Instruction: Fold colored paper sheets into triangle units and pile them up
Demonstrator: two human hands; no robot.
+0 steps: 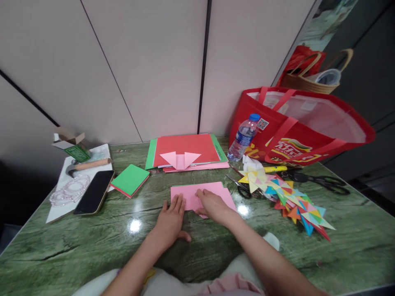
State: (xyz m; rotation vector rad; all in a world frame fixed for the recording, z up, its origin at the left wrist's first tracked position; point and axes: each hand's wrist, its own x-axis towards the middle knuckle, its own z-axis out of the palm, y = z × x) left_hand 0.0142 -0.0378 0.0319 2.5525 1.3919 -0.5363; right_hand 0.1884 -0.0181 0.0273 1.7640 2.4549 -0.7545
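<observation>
A pink sheet of paper [189, 191] lies on the green table in front of me, with another pink sheet and a thin green edge showing at its right and rear. My left hand [171, 216] rests on its left front edge, fingers stretched flat and thumb apart. Over the middle of the paper, my right hand [210, 204] has its fingers curled and pressed down at the front edge; whatever is under them is hidden. Behind the sheet sits a folded pink paper piece [180, 160], leaning on a stack of red, green and pink paper [188, 144].
Green and red square papers [130, 179], a phone [95, 192], a bead string [69, 190] and a small box [77, 149] stand left. At right are scissors [242, 189], a water bottle [245, 139], folded colourful paper pieces [296, 197], black-handled scissors [327, 181] and a red bag [296, 131].
</observation>
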